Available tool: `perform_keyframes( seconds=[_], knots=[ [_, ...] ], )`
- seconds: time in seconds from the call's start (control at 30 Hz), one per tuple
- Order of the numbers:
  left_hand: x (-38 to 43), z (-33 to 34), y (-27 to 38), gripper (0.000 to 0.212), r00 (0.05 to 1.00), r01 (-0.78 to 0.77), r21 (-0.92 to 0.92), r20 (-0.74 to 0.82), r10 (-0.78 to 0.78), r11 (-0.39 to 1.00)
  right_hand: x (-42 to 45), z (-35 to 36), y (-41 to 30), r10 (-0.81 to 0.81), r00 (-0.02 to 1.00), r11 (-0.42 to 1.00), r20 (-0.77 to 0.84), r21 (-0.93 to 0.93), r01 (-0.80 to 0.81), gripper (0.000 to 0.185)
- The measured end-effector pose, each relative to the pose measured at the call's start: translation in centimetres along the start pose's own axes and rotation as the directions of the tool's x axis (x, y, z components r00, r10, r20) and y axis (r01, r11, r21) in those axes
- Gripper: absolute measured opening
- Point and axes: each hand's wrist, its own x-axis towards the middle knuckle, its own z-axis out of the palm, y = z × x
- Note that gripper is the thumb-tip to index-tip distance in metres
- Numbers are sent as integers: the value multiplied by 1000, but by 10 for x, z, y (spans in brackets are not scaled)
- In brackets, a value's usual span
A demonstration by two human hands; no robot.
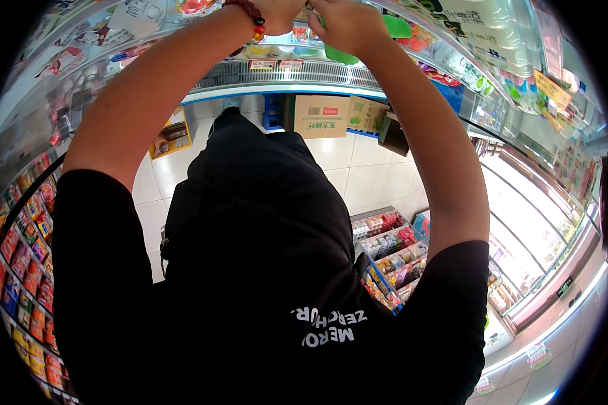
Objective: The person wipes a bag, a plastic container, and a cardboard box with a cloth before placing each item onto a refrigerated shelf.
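Observation:
Both arms reach up to an open refrigerated display case (289, 76), and the hands meet at the top edge of the view. My left hand (279, 16), with a beaded bracelet (256, 17) at its wrist, is cut off by the edge, so its grip is hidden. Beside it, my right hand (347, 25) is curled with a green cloth (340, 54) showing below and to the right of it. The thumb and finger of this hand come close to my left fingers. Whatever small thing may be between them is too cropped to tell. Packaged food sits on the shelf below.
Price tags (276, 64) line the case's metal grille. Cardboard boxes (321, 117) and a yellow crate (175, 134) stand on the tiled floor under it. Snack shelves (30, 243) rise at left; a sweets rack (392, 248) stands at right. Plastic-wrapped packs (491, 35) hang close at upper right.

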Motion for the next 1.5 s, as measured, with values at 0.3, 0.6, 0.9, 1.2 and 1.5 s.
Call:
perform_keyframes(
  seconds=[0.3,0.6,0.9,1.2,1.5],
  knots=[
    [5,7,-2,39,999,0,40,-32,1,999,11,25,5,39,983,998,-182,-32,-45,36],
    [2,-4,5,56,999,-37,-25,-33,36,999,26,17,10,108,994,994,-6,-33,-108,38],
    [6,8,4,29,994,-1,-24,-107,-2,1000,35,1,14,128,973,990,193,27,-136,43],
    [1,1,13,26,994,100,-54,-31,-102,994,36,-12,7,128,962,990,240,24,-138,46],
    [0,3,9,25,993,102,-46,-61,-105,994,40,-17,6,139,936,987,322,26,-156,35]
  ],
)
